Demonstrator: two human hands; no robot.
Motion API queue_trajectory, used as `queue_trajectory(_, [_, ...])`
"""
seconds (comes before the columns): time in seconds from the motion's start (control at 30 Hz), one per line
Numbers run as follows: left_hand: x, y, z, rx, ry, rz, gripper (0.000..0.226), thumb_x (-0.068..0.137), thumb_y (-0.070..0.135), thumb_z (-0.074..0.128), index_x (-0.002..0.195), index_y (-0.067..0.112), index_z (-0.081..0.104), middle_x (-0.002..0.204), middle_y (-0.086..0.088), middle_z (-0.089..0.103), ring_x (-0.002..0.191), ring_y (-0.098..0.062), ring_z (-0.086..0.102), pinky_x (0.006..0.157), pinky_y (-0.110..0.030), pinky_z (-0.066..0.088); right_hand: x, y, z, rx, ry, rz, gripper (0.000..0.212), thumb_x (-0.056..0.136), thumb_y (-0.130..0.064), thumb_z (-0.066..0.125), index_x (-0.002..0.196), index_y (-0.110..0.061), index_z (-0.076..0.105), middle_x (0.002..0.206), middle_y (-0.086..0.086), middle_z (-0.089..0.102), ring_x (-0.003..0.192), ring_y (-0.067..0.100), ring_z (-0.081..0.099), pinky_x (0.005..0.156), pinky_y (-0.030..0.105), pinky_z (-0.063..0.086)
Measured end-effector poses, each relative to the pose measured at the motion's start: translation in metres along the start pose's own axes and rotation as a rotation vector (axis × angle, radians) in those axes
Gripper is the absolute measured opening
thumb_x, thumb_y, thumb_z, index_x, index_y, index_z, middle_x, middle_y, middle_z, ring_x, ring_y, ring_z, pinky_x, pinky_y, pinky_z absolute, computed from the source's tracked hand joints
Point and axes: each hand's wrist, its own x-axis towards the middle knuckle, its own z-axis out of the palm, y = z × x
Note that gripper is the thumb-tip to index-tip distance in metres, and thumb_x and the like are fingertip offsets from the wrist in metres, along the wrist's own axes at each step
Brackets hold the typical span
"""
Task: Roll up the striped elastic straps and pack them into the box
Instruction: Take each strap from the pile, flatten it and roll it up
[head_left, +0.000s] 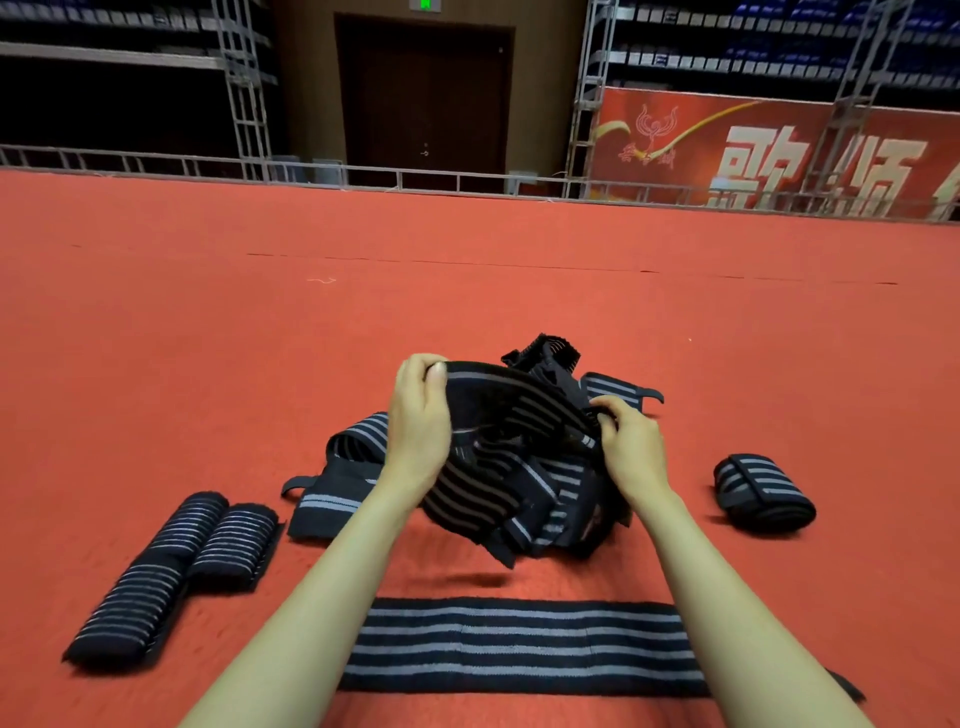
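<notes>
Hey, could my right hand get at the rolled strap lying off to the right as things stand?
Probably yes, once it lets go: the right hand grips the lifted strap. The rolled strap lies on the carpet beside it, nothing between.

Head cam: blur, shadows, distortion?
Head view: held strap smeared by motion between left hand and right hand; flat strap in front reads sharp; soft shadow on the red carpet under the bundle; dim background; truss towers splay, wide-angle distortion.
</notes>
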Motion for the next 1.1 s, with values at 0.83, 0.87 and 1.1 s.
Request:
queue_trajectory(0.83, [-0.04,-0.018,0.079,0.676,-0.539,0.139,0.057,0.094,0.029,0.051,0.144,0.009,0.032,0.146,-0.007,0.036,0.134,-0.024,0.033,0.11,-0.034,0.027,-0.02,-0.014,-0.018,0.227,-0.04,0.008,0.018,0.092,-0.007,0.056,0.109,-0.01,0.063,0.103,0.005,0.069,0.1,0.018,0.063,0.085,0.022,0.043])
queue_trajectory(0.87, [-0.036,-0.021,0.084,0.671,-0.531,0.125,0.053,0.095,0.029,0.05,0.143,0.011,0.035,0.145,-0.006,0.039,0.132,-0.024,0.037,0.107,-0.035,0.03,-0.02,-0.012,-0.018,0.194,-0.056,0.009,0.018,0.092,-0.01,0.057,0.109,-0.011,0.063,0.104,0.004,0.07,0.101,0.019,0.063,0.087,0.025,0.044])
queue_trajectory(1.1, [-0.02,-0.039,0.082,0.539,-0.374,0.032,0.024,0.099,0.026,0.04,0.106,0.016,0.061,0.107,-0.003,0.064,0.1,-0.028,0.058,0.077,-0.037,0.04,-0.016,-0.004,-0.005,-0.14,-0.138,0.022,0.021,0.096,-0.02,0.047,0.111,-0.011,0.058,0.112,0.014,0.066,0.107,0.037,0.056,0.079,0.039,0.042])
